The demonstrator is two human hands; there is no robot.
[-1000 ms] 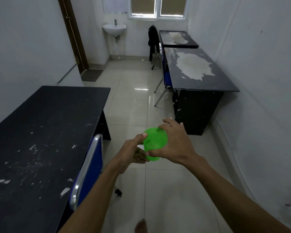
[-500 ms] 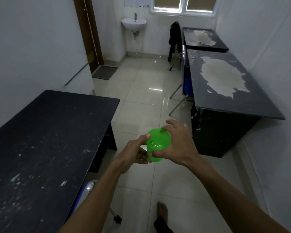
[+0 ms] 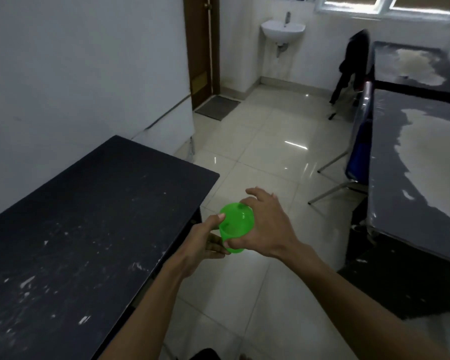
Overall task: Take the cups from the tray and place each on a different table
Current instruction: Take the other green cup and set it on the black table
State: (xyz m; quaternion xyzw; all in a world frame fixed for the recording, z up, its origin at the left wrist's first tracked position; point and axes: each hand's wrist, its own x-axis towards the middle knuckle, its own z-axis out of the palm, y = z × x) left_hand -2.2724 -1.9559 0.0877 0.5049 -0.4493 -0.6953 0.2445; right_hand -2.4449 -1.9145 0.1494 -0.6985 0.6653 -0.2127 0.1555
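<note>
**Cup carried between benches, both hands engaged**

Since the earlier frame, the dark bench [image 3: 94,229] has drawn nearer on the left. Green cup [image 3: 236,227] is held upright, mouth up, over the floor just right of that bench's near corner. Left hand [image 3: 205,242] pinches its wall; right hand [image 3: 266,227] grips its rim from the far side. The left hand is the nearer to that bench. The peeling bench [image 3: 421,162] lies well apart, right. Whether one cup or a nested stack cannot be told; no tray is in view.

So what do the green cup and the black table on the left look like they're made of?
The green cup looks like thin, glossy, slightly translucent plastic: bright, with light showing through its wall. The black rectangular table on the left looks like matte laminated board; white chips and scuffs suggest a worn coating, though the core is uncertain.
</note>
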